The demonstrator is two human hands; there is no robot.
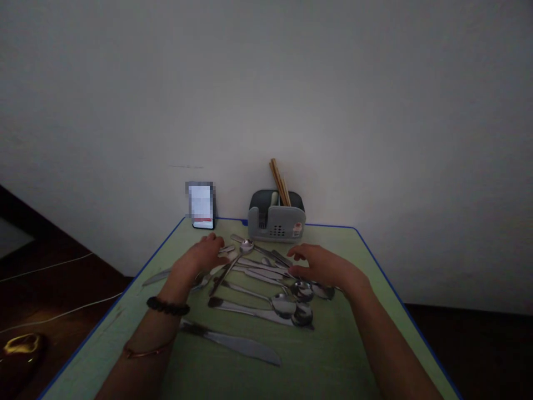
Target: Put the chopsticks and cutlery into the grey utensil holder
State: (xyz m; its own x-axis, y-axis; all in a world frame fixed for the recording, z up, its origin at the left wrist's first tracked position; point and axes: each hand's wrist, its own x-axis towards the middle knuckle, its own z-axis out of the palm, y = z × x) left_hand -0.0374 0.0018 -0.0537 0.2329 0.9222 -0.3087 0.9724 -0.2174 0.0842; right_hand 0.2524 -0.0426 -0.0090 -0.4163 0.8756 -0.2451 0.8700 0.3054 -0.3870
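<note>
Metal spoons, knives and other cutlery lie in a loose pile on the green table (325, 355). My left hand (204, 253) hovers at the pile's left side, its thumb apart from the fingers and nothing visibly held. Over the right side is my right hand (320, 262), with thumb and fingers spread around a gap. Closest to it are a spoon (302, 290) and several handles. A spoon (246, 246) lies crosswise on the pile between the hands. Nearer to me rest another spoon (283, 305) and a table knife (245, 345). My left forearm covers part of another knife (156, 276).
A grey cutlery holder (277, 223) stands at the table's back edge, with wooden chopsticks (280, 180) leaning in it. Left of it a phone (202, 205) is propped upright. The wall (266, 100) rises right behind. White cables (62, 318) run at the far left.
</note>
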